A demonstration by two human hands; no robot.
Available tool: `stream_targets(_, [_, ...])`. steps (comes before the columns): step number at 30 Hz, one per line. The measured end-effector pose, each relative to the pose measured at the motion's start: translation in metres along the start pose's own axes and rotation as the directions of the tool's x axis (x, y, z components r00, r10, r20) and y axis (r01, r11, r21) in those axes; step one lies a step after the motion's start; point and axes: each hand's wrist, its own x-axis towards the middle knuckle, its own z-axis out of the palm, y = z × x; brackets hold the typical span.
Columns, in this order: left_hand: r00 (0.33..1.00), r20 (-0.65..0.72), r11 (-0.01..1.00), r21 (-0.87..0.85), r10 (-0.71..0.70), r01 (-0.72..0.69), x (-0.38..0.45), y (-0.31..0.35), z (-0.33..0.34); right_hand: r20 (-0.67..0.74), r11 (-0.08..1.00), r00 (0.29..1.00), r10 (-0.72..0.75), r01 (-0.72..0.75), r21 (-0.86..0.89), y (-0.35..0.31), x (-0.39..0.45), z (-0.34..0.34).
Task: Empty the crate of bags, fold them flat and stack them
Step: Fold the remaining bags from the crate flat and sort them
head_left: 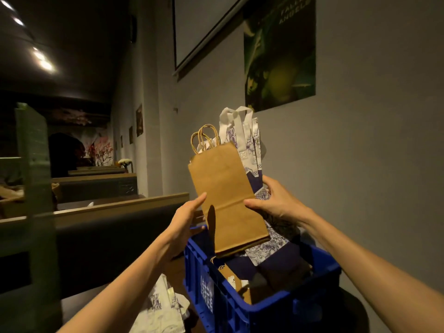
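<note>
Both bare forearms reach forward and up. Left hand (186, 216) at chest height, thumb extended, fingers curled out of sight. Right hand (276, 200) opposite, thumb forward, fingers wrapped behind.

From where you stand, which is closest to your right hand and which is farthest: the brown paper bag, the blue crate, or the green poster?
1. Brown paper bag: the right hand holds its right edge.
2. Blue crate: just below the hand.
3. Green poster: high on the wall, farthest.
</note>
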Motion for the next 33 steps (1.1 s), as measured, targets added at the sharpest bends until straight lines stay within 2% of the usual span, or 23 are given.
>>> stream_targets(3, [0.995,0.102,0.991,-0.135,0.002,0.011,-0.028,0.028,-0.005,0.011,0.987,0.999,-0.042,0.04,0.158,-0.027,-0.008,0.004])
stream_targets(7, [0.998,0.058,0.975,-0.22,-0.017,0.03,-0.067,0.05,-0.02,0.083,0.963,0.996,-0.043,0.019,0.27,-0.051,-0.018,0.025])
stream_targets(10, [0.999,-0.053,0.99,-0.144,0.006,-0.013,-0.087,0.055,-0.034,0.164,0.949,0.983,0.082,-0.128,0.287,-0.066,-0.022,0.048])
stream_targets(13, [0.98,-0.192,0.998,-0.036,0.042,-0.05,-0.103,0.05,-0.051,0.25,0.888,0.956,0.151,-0.242,0.39,-0.088,-0.034,0.08])
stream_targets(19, [0.948,-0.316,0.999,0.013,0.037,-0.035,-0.145,0.02,-0.096,0.117,0.81,0.976,0.186,-0.219,0.545,-0.111,-0.064,0.159])
stream_targets(22, [0.926,-0.376,0.999,-0.04,-0.036,0.022,-0.167,0.0,-0.129,0.108,0.792,0.978,0.177,-0.207,0.574,-0.118,-0.083,0.19])
stream_targets(27, [0.902,-0.428,0.998,0.003,-0.059,0.066,-0.211,-0.042,-0.173,0.231,0.747,0.954,0.193,-0.296,0.596,-0.111,-0.118,0.247])
stream_targets(33, [0.845,-0.509,0.977,0.028,-0.166,0.209,-0.261,-0.093,-0.209,0.42,0.741,0.869,0.261,-0.459,0.49,-0.113,-0.163,0.308])
